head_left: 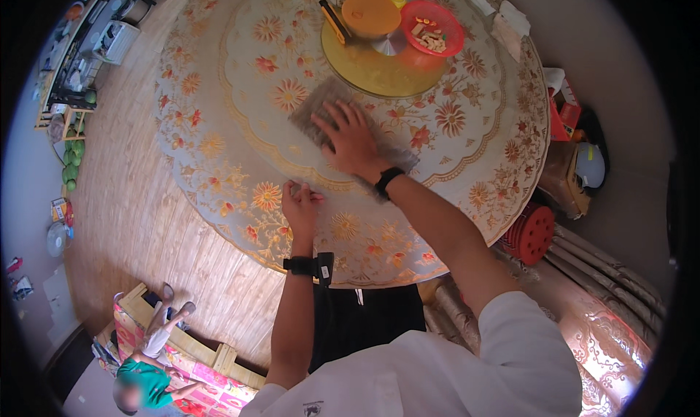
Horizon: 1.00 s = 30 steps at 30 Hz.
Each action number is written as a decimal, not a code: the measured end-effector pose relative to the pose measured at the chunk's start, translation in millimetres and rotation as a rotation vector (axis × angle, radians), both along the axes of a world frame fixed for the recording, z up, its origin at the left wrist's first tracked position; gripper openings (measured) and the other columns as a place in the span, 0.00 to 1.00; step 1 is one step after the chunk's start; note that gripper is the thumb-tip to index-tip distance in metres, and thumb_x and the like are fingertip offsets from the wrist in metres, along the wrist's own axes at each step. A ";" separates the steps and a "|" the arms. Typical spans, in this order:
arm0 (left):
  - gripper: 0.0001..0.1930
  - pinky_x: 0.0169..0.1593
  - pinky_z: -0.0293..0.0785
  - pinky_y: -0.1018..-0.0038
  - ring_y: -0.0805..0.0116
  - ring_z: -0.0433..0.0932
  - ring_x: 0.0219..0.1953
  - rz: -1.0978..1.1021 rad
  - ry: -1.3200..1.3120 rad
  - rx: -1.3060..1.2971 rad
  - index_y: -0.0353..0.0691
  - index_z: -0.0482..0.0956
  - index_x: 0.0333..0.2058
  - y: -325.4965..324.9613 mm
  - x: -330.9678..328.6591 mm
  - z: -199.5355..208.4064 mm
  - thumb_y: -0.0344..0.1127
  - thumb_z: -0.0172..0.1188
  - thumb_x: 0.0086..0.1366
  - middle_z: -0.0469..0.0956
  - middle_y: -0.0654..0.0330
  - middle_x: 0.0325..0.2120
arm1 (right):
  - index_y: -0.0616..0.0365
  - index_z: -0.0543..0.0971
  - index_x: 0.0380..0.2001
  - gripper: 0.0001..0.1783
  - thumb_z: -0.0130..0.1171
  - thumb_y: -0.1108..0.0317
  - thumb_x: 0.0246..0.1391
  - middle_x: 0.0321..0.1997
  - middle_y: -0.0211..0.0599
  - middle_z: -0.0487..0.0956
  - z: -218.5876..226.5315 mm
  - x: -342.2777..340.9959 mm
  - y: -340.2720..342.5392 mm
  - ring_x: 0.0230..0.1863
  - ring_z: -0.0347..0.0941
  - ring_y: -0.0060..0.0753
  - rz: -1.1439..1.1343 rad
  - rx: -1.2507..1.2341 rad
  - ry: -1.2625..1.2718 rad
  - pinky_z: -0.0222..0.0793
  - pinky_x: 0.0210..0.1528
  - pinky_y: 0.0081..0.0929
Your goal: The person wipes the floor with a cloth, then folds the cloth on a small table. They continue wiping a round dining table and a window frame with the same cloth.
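Note:
My right hand [351, 141] presses a grey-brown cloth [315, 109] down on a round table, fingers bent over it. The cloth spreads out past both sides of the hand and is smeared by motion. Over the table's near part, close to its edge, is my left hand [300, 207]. Its fingers curl in loosely, and nothing shows in them. A pale floral tablecloth [248, 125] with gold and red flowers covers the table. Beyond the right hand lies a yellowish glass turntable [379, 81].
The turntable carries a red basket [453, 32] of small pale pieces, an orange round lid [370, 14] and a black-and-yellow object [334, 21]. White papers [510, 24] lie at the far right edge. Red stools [534, 233] stand right. A person in green [146, 382] sits lower left.

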<state>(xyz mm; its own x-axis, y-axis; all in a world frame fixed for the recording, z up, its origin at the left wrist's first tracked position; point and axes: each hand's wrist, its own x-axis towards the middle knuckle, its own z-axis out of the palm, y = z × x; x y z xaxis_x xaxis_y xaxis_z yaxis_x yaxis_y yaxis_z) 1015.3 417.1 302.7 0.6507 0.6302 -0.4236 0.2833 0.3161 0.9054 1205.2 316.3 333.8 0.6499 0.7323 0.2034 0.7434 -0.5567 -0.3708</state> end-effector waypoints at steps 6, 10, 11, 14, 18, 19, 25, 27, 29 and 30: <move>0.10 0.29 0.79 0.76 0.71 0.82 0.25 -0.120 0.141 -0.003 0.30 0.76 0.48 10.9 -22.8 8.1 0.32 0.53 0.77 0.83 0.56 0.28 | 0.45 0.80 0.59 0.29 0.63 0.68 0.50 0.70 0.37 0.70 5.4 -65.2 -23.7 0.70 0.61 0.50 0.065 0.111 0.056 0.58 0.70 0.53; 0.10 0.28 0.79 0.76 0.72 0.83 0.26 -0.178 0.155 0.011 0.33 0.78 0.46 11.8 -67.2 7.7 0.33 0.53 0.76 0.85 0.56 0.29 | 0.49 0.82 0.54 0.24 0.62 0.73 0.50 0.64 0.36 0.74 -2.1 -114.6 -45.8 0.66 0.65 0.48 0.059 0.121 0.179 0.60 0.68 0.50; 0.10 0.29 0.80 0.76 0.71 0.83 0.26 -0.221 0.162 0.033 0.32 0.78 0.45 12.9 -78.3 10.0 0.32 0.52 0.76 0.85 0.55 0.30 | 0.50 0.82 0.53 0.24 0.61 0.73 0.51 0.62 0.37 0.76 -0.3 -127.6 -49.1 0.65 0.66 0.48 0.061 0.146 0.212 0.60 0.68 0.50; 0.09 0.32 0.82 0.74 0.69 0.84 0.29 -0.319 0.208 0.007 0.31 0.78 0.45 5.9 -101.3 29.2 0.29 0.51 0.74 0.85 0.55 0.32 | 0.51 0.83 0.51 0.21 0.60 0.74 0.53 0.56 0.37 0.80 -4.8 -157.9 -59.5 0.59 0.71 0.44 0.035 0.205 0.366 0.64 0.65 0.46; 0.10 0.40 0.82 0.72 0.68 0.85 0.38 -0.411 0.159 -0.018 0.33 0.77 0.49 1.7 -124.3 50.0 0.28 0.53 0.74 0.85 0.55 0.38 | 0.54 0.81 0.53 0.17 0.56 0.74 0.62 0.53 0.39 0.83 -7.4 -177.7 -78.1 0.58 0.75 0.42 -0.260 0.325 1.038 0.67 0.65 0.44; 0.10 0.42 0.82 0.72 0.67 0.84 0.41 -0.442 0.133 0.047 0.33 0.77 0.49 -3.7 -126.5 57.9 0.29 0.54 0.74 0.84 0.54 0.39 | 0.56 0.80 0.56 0.18 0.56 0.73 0.63 0.55 0.40 0.82 -1.5 -183.8 -92.0 0.59 0.76 0.42 -0.337 0.537 1.297 0.69 0.64 0.43; 0.21 0.57 0.76 0.64 0.59 0.79 0.57 -0.506 -0.226 0.230 0.33 0.75 0.59 -47.6 -67.7 129.4 0.37 0.64 0.71 0.82 0.50 0.51 | 0.61 0.74 0.64 0.24 0.55 0.66 0.67 0.65 0.43 0.78 118.2 -181.1 -156.7 0.65 0.73 0.45 -0.386 1.553 1.936 0.66 0.69 0.43; 0.22 0.56 0.76 0.65 0.61 0.80 0.54 -0.704 -0.156 0.238 0.31 0.77 0.56 -66.1 -42.1 158.5 0.40 0.66 0.70 0.83 0.50 0.50 | 0.60 0.73 0.64 0.25 0.55 0.64 0.66 0.67 0.44 0.76 141.0 -180.4 -179.0 0.68 0.71 0.45 -0.303 1.706 1.909 0.63 0.71 0.44; 0.22 0.55 0.75 0.67 0.63 0.80 0.51 -0.819 -0.159 0.204 0.30 0.79 0.54 -76.2 -19.9 192.5 0.41 0.67 0.70 0.84 0.50 0.48 | 0.58 0.74 0.61 0.24 0.56 0.62 0.65 0.66 0.44 0.76 148.6 -178.2 -189.6 0.69 0.69 0.47 0.375 1.926 2.064 0.60 0.72 0.45; 0.21 0.54 0.75 0.67 0.64 0.81 0.50 -0.841 -0.192 0.159 0.29 0.80 0.52 -80.9 -11.8 209.5 0.42 0.68 0.69 0.84 0.50 0.46 | 0.58 0.75 0.60 0.23 0.56 0.62 0.65 0.65 0.44 0.77 165.2 -181.3 -192.2 0.68 0.70 0.47 0.052 1.874 1.990 0.61 0.72 0.45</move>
